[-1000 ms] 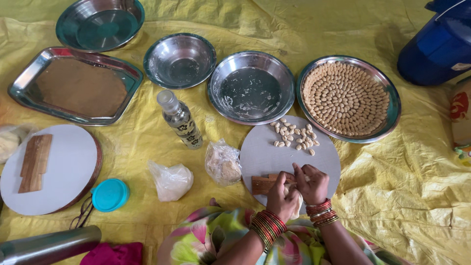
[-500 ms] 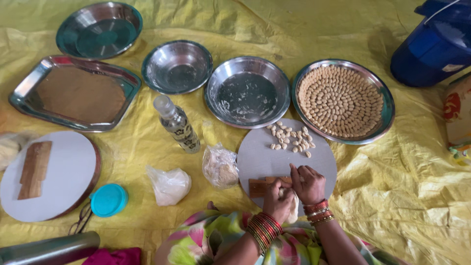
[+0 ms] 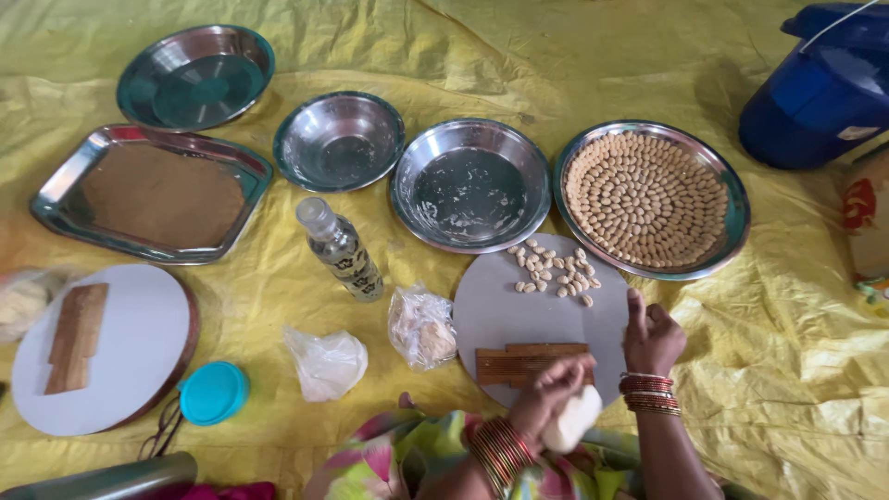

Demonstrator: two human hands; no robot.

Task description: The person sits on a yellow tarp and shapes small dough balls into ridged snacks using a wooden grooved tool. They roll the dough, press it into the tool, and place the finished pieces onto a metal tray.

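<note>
**Hands at the grey round board: dough lump and ridged wooden comb**

From my remote seat I read the scene largest to smallest, each item placed from the two hands at bottom centre. The yellow sheet [image 3: 574, 56] lies under everything. Far up and right of the right hand stands a blue container [image 3: 824, 93]. Far left of the left hand lies a white round board [image 3: 130, 370] bearing a wooden comb [image 3: 76, 335]. Up and far left sit a rectangular steel tray [image 3: 153, 190] of brown filling and a steel plate [image 3: 196, 76]. Directly above the right hand, a steel plate of shaped pieces [image 3: 648, 199], packed in rings. Above the left hand, an emptied steel plate [image 3: 470, 183]; left of that, a steel bowl [image 3: 339, 139]. Both hands rest over the grey round board [image 3: 537, 315]. Up and left of the left hand stands a clear bottle [image 3: 340, 248]; just left, two crumpled plastic bags [image 3: 326, 363], one holding crumbs. Farther left, a teal lid [image 3: 213, 393]. The ridged wooden comb [image 3: 528, 363] lies under the left fingertips. The left hand [image 3: 546, 400] is curled closed around a pale dough lump [image 3: 571, 418]. The right hand [image 3: 651, 335] is loosely folded, thumb raised, holding nothing I can see. Loose shaped pieces [image 3: 554, 273] lie above both hands.
</note>
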